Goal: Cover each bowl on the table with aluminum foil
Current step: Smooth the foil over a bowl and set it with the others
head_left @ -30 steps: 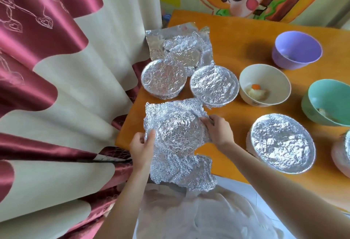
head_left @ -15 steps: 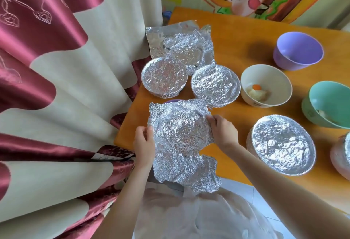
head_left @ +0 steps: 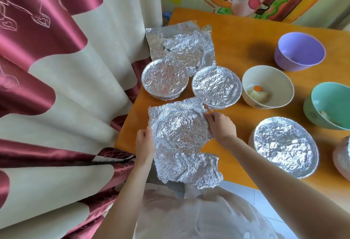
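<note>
A crumpled sheet of aluminum foil [head_left: 180, 130] lies draped over a bowl at the near left corner of the orange table [head_left: 238, 49]; the bowl under it is hidden. My left hand [head_left: 144, 144] grips the foil's left edge. My right hand [head_left: 221, 125] pinches the foil at its right side. A loose flap of the sheet hangs past the table's front edge. Three foil-covered bowls stand nearby: one behind at left [head_left: 164, 78], one behind at right [head_left: 216, 87], and a larger one at the right [head_left: 286, 146].
Uncovered bowls stand to the right: a cream one with food [head_left: 268, 87], a purple one [head_left: 300, 51] and a teal one [head_left: 329, 104]. Loose foil sheets [head_left: 180, 46] lie at the table's far left. A curtain [head_left: 56, 87] hangs along the table's left edge. Another foil-covered item [head_left: 343, 159] shows at the right border.
Both hands have shifted a little along the foil's sides, pressing it closer around the hidden bowl. The other bowls have not moved.
</note>
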Motion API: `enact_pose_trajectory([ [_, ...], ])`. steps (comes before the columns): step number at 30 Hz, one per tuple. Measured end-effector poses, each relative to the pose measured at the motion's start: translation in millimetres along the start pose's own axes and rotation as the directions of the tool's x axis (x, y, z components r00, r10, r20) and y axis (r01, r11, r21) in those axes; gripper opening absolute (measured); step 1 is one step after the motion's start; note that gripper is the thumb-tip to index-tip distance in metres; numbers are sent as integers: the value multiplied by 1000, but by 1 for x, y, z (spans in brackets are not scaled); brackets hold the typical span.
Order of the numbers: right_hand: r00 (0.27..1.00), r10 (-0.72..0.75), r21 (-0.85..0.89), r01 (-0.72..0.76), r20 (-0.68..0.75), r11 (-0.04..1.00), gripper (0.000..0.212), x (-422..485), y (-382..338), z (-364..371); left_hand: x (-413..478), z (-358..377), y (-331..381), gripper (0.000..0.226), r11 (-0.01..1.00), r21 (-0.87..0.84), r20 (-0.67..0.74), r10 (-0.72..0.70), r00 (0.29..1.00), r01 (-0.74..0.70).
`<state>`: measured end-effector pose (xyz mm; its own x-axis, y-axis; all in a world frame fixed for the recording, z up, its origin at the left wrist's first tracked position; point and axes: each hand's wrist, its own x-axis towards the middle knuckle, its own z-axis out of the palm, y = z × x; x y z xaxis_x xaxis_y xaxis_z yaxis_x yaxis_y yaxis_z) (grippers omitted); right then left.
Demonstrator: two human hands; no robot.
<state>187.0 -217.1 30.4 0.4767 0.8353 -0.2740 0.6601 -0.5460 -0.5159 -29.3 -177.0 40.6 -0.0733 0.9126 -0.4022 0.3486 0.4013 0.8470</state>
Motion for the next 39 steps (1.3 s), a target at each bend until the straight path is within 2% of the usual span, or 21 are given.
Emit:
enact_pose_trajectory([
  [3, 1000, -25, -35, 25, -2, 999, 41, 0, 0, -3, 8, -4, 10, 39, 999, -10, 23, 38, 999, -38],
  [7, 999, -39, -84, 39, -4, 996, 39, 0, -2, -3, 17, -5, 20, 40, 989, 49, 44, 140, 989, -142],
  [11, 1000, -27, -76, 27, 0, 997, 41, 2, -2, -2, 34, 0, 22, 35, 969, 168, -7, 185, 983, -181],
  [15, 1000, -2, -34, 2, 6, 999, 43, 5, 0, 1, 44, 4, 20, 30, 966, 219, 21, 136, 990, -137],
  [19, 999, 29, -8, -28, 23, 1000, 45, 7, 0, 4, 47, 7, 18, 36, 993, 120, 71, -6, 997, -3],
  [25, 999, 22, 26, -23, 32, 999, 45, 7, 1, 7, 47, 5, 21, 31, 987, 55, 182, -159, 970, 152],
  [27, 1000, 0, 30, 0, -3, 1000, 43, 6, 1, 6, 46, 5, 20, 27, 991, 53, 178, -134, 975, 126],
  [29, 999, -27, 18, 28, -43, 999, 39, 4, -1, 4, 47, 4, 19, 27, 998, 56, 141, -50, 989, 42],
  [33, 999, -28, -18, 27, -22, 999, 34, 6, -3, 3, 52, 4, 20, 27, 995, 90, 118, 28, 993, -39],
  [35, 1000, -12, -19, 13, 3, 1000, 35, 7, -3, 4, 52, 5, 21, 29, 994, 112, 146, -3, 989, -14],
  [39, 1000, 2, -12, -2, 7, 1000, 39, 7, -3, 6, 46, 7, 28, 41, 988, 79, 184, -146, 972, 133],
])
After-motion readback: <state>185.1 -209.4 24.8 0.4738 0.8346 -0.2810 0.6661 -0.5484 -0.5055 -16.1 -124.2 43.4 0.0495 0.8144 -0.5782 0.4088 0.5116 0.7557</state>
